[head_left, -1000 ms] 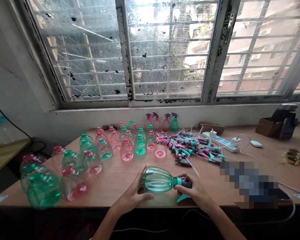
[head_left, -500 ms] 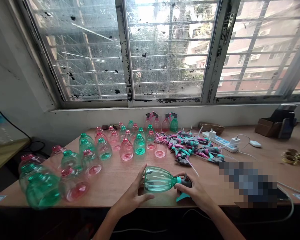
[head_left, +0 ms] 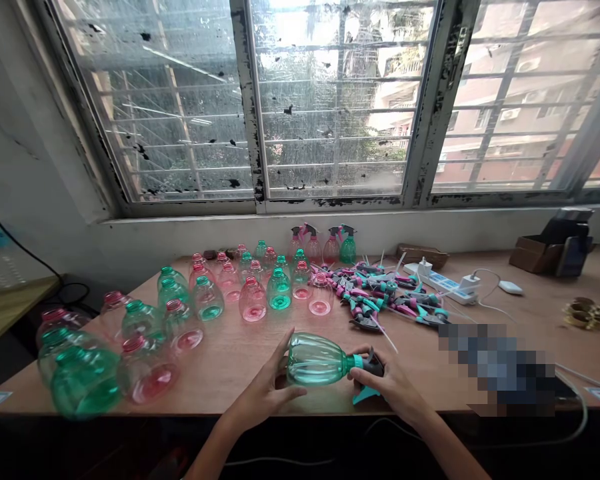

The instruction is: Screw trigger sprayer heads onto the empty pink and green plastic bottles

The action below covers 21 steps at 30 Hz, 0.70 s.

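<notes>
A clear green spray bottle (head_left: 316, 360) lies on its side in the air over the table's front edge, its base to the left. My left hand (head_left: 266, 385) cups the base end, thumb below and fingers behind it. At the other end, my right hand (head_left: 387, 379) is closed around the black and turquoise spray head (head_left: 367, 367), which sits on the bottle's neck. The turquoise trigger points down below my right hand. Some fingers of both hands are hidden behind the bottle and the head.
Several open green and pink bottles (head_left: 254, 303) stand at the left and middle of the table (head_left: 220, 373). A heap of loose spray heads (head_left: 375, 290) lies right of them. Behind stand finished-looking spray bottles (head_left: 331, 248). A power strip (head_left: 445, 285) and a blurred-out dark object (head_left: 500, 367) are at right.
</notes>
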Motion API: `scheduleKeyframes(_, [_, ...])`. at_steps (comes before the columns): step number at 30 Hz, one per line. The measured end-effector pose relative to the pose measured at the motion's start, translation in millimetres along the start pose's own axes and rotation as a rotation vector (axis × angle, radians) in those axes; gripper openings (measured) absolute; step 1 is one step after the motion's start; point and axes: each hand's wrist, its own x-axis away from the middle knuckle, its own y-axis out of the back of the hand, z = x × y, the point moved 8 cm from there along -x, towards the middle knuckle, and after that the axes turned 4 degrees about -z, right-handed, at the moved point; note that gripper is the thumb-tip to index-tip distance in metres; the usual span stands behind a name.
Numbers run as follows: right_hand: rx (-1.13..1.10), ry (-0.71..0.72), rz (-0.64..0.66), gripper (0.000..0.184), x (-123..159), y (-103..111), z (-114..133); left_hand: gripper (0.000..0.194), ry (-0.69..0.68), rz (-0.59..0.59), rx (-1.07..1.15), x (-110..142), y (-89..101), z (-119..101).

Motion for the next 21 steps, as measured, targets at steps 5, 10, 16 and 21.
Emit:
scheduleKeyframes(5, [0.022,0.021,0.004,0.039,1.4,-0.9,2.6,0.096,-0.011,0.009,-0.013,-1.2,-0.2,-4.9])
scheduleKeyframes(10, [-0.007,0.012,0.001,0.039,-0.4,1.1,-2.0,0.085,0.002,0.037,-0.04,-2.6,-2.3,-4.1])
scheduleKeyframes(16, [-0.065,-0.003,-0.016,0.044,-4.0,3.8,-6.3,0.098,-0.014,-0.009,-0.012,1.5,-3.3,-2.8])
scheduleKeyframes(21, [-0.031,-0.011,0.006,0.045,-1.7,1.6,-5.2,0.106,0.003,-0.001,-0.037,-0.3,-1.8,-1.0])
